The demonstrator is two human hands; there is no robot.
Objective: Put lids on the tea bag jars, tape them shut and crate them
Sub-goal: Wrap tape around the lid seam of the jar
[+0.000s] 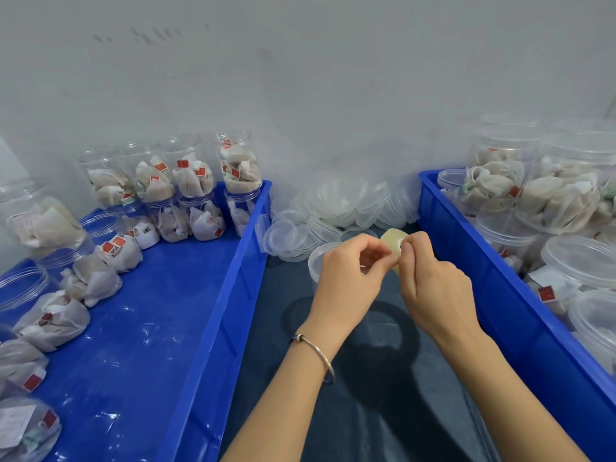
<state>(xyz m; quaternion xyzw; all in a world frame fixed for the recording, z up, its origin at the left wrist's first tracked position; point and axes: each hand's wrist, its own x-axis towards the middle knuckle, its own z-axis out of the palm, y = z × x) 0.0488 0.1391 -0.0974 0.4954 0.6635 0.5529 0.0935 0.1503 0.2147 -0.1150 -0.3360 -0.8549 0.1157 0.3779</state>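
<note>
- Picking at a tape roll, the person works over the dark gap between two blue crates, probably hunting the loose tape end so the next jar can be sealed.
- The right hand pinches the roll, fingers curled tight on it.
- The left hand has thumb and forefinger nipped together at the roll's edge; whether tape is between them I cannot tell.
- Lids lie heaped against the wall, within easy reach.
- Open jars wait in the left crate; lidded ones fill the right crate.
</note>
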